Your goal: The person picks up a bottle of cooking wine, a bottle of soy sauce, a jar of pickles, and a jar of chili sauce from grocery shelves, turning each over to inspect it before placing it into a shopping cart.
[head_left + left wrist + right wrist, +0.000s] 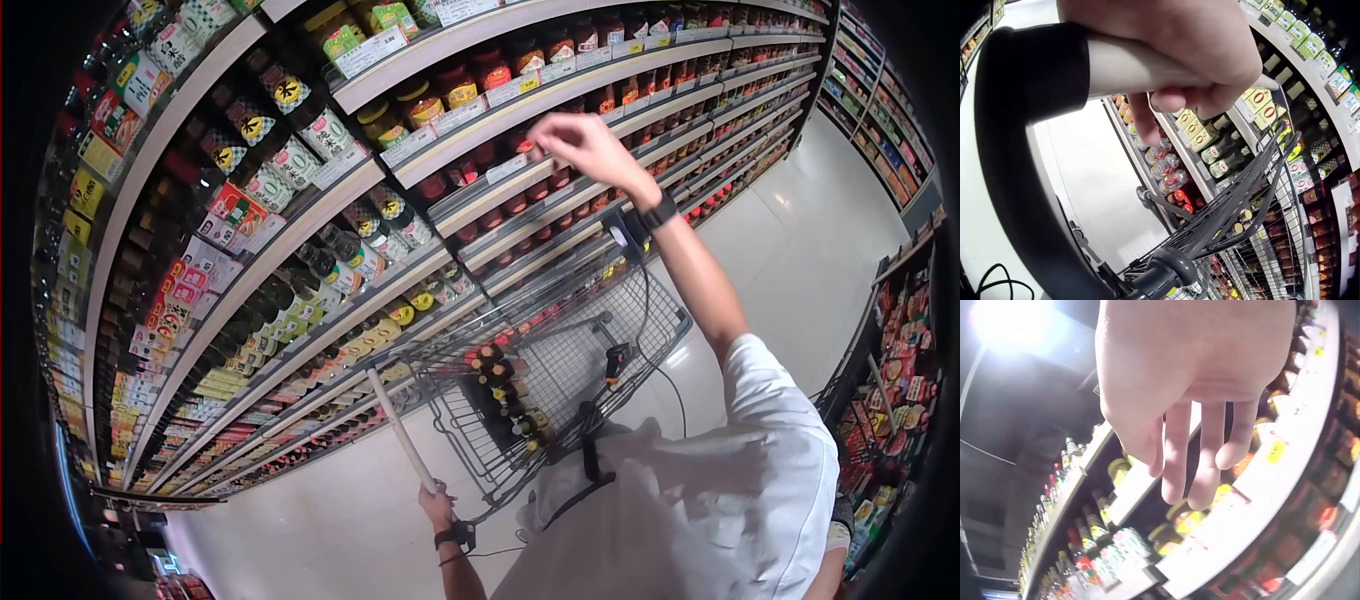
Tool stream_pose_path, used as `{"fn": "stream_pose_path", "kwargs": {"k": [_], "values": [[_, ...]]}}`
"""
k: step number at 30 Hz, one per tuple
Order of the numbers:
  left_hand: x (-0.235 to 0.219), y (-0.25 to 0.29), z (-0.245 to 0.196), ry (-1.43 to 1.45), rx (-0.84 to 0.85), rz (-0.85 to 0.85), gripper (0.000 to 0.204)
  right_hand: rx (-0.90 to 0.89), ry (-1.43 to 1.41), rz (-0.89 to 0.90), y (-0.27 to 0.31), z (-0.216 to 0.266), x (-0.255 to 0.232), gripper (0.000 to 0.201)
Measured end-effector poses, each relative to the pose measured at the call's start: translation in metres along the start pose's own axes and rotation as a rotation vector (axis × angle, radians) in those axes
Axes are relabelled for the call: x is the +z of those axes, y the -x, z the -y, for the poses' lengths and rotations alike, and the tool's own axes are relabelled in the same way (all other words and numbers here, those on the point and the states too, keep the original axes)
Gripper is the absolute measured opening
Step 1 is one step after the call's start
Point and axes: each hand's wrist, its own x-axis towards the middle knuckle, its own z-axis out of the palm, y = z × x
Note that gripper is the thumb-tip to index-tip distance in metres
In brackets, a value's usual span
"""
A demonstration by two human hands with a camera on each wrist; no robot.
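Note:
My left hand (437,506) grips the pale handle bar (400,428) of a shopping cart. In the left wrist view its fingers curl under that bar, close to a black end piece (1035,75). Raised in front of the shelves, my right hand (585,148) holds nothing. Its fingers (1175,450) hang loosely bent in the right wrist view. Glass jars stand in a row behind them, among them a yellow-labelled jar (1186,519). In the head view the nearest jars are red-labelled, such as a red jar (490,68) on the shelf just above the hand.
Several dark bottles (492,368) lie in the wire cart (575,345), beside a black-and-orange tool-like object (618,362). A cable (683,395) hangs from the right wrist. Tall shelves of sauce bottles (290,90) run along the left. Pale aisle floor (790,215) extends beyond the cart.

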Motion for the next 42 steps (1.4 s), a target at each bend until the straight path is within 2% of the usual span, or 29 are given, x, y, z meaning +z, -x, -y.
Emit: {"fn": "stream_pose_path", "kwargs": {"k": [4, 8, 10, 12, 14, 15, 18, 22, 24, 26, 29, 33, 36, 37, 38, 40, 42], "values": [[0.019, 0.007, -0.003, 0.008, 0.006, 0.012, 0.008, -0.138, 0.01, -0.017, -0.058, 0.039, 0.016, 0.023], [0.033, 0.015, -0.008, 0.104, 0.011, 0.065, 0.008, -0.239, 0.05, 0.04, -0.096, 0.048, 0.05, 0.023], [0.038, 0.018, -0.009, 0.101, 0.01, 0.066, 0.009, -0.195, 0.137, 0.056, -0.099, 0.057, 0.063, 0.023], [0.044, 0.017, -0.01, 0.079, 0.006, 0.067, 0.01, -0.203, 0.092, 0.008, -0.095, 0.057, 0.074, 0.027], [0.051, 0.018, -0.012, 0.081, 0.034, 0.081, 0.006, -0.199, 0.185, 0.041, -0.087, 0.058, 0.075, 0.038], [0.051, 0.017, -0.01, 0.085, 0.029, 0.089, 0.005, -0.197, 0.259, 0.024, -0.083, 0.056, 0.077, 0.052], [0.046, 0.016, -0.005, 0.132, 0.013, 0.17, 0.009, -0.194, 0.391, 0.087, -0.066, 0.046, 0.072, 0.057], [0.045, 0.013, -0.005, 0.137, 0.007, 0.206, 0.012, -0.125, 0.376, 0.011, -0.049, 0.037, 0.068, 0.049], [0.046, 0.017, -0.01, 0.144, 0.008, 0.197, 0.011, -0.172, 0.387, -0.017, -0.045, 0.031, 0.065, 0.036], [0.047, 0.018, -0.012, 0.158, 0.023, 0.183, 0.009, -0.237, 0.457, 0.013, -0.043, 0.025, 0.057, 0.033], [0.047, 0.015, -0.008, 0.131, 0.034, 0.168, 0.01, -0.174, 0.363, -0.037, -0.041, 0.028, 0.058, 0.032], [0.047, 0.021, -0.015, 0.148, 0.021, 0.178, 0.01, -0.292, 0.305, -0.034, -0.049, 0.034, 0.074, 0.028], [0.048, 0.02, -0.012, 0.159, 0.023, 0.172, 0.012, -0.388, 0.294, -0.174, -0.068, 0.043, 0.1, 0.028], [0.047, 0.017, -0.009, 0.141, 0.019, 0.169, 0.014, -0.42, 0.406, -0.138, -0.083, 0.033, 0.105, 0.018], [0.047, 0.016, -0.006, 0.125, 0.013, 0.164, 0.016, -0.458, 0.38, -0.178, -0.098, 0.031, 0.115, 0.015], [0.047, 0.014, -0.002, 0.143, 0.01, 0.188, 0.016, -0.526, 0.325, -0.254, -0.123, 0.03, 0.136, 0.02], [0.044, 0.013, -0.004, 0.151, 0.011, 0.198, 0.016, -0.396, 0.498, -0.258, -0.143, 0.03, 0.144, 0.045]]}}
